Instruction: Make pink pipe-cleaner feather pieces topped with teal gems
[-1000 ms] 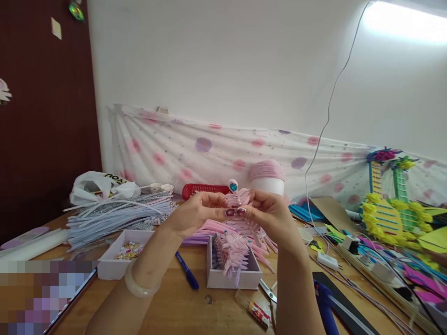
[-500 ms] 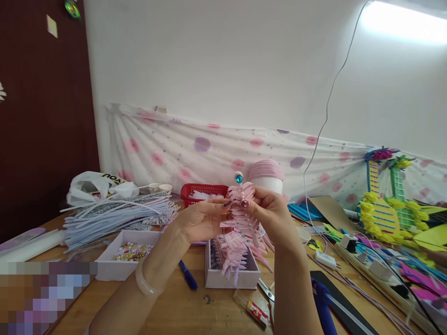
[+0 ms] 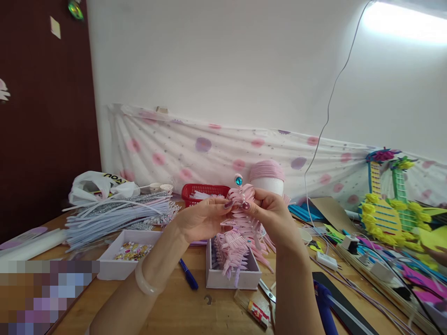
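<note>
My left hand (image 3: 206, 216) and my right hand (image 3: 274, 214) are raised together over the table, thumbs and fingers pinched on a pink pipe-cleaner ornament (image 3: 240, 218) with leaf-like side loops. A round blue gem (image 3: 238, 180) stands at its top, with small clear beads just below. My thumbs meet at its middle, beneath the beads; my fingers hide part of its back. Under my hands, a white box (image 3: 232, 280) holds a heap of pink and lilac fuzzy pieces (image 3: 230, 251).
Left are a white tray (image 3: 115, 271) of gems and a bundle of pale pipe cleaners (image 3: 111, 223). A red basket (image 3: 186, 197) stands behind. In front lie a blue pen (image 3: 188, 274), scissors (image 3: 267, 291) and a glue stick (image 3: 258, 314); a blue glue gun (image 3: 324, 302) and power strip (image 3: 370, 274) are right.
The view has shifted very slightly. Both hands keep their pinch on the ornament, with only a slight movement of the thumbs. At the right edge, a bit of another person's hand has moved.
</note>
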A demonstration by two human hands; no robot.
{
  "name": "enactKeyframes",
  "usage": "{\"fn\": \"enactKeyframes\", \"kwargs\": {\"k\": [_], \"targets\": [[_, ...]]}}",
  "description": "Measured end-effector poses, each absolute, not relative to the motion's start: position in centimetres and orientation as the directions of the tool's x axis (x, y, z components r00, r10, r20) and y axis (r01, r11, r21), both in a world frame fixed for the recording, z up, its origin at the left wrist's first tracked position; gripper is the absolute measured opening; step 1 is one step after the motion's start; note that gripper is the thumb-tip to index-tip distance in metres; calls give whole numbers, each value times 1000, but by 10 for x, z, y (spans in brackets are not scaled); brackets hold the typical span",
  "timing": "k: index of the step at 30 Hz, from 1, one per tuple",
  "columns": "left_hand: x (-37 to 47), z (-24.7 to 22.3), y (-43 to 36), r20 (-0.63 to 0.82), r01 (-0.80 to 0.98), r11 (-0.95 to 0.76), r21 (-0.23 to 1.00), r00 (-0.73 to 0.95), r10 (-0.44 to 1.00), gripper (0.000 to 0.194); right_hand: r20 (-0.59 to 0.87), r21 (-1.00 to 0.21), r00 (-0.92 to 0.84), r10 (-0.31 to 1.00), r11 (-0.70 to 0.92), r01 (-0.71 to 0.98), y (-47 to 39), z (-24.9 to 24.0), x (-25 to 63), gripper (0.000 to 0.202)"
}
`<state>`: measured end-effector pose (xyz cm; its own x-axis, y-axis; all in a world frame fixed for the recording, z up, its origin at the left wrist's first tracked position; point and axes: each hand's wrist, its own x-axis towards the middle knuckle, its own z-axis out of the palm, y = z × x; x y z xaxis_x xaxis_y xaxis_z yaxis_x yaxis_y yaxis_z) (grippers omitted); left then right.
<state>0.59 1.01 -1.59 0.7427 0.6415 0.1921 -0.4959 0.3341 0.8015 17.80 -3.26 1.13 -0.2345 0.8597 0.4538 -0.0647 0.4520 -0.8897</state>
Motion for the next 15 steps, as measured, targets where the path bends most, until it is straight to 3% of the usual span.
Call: {"fn": "enactKeyframes", "kwargs": {"k": [8,15], "targets": [[11,-15,8,222,-548,242,801,647,729,40,457,-888,-226,860,456,-59,-33,12,176,33],[12,-14,7,226,-541,255,801,668,709,37,479,-875,-223,849,482,-47,-31,10,178,30]]}}
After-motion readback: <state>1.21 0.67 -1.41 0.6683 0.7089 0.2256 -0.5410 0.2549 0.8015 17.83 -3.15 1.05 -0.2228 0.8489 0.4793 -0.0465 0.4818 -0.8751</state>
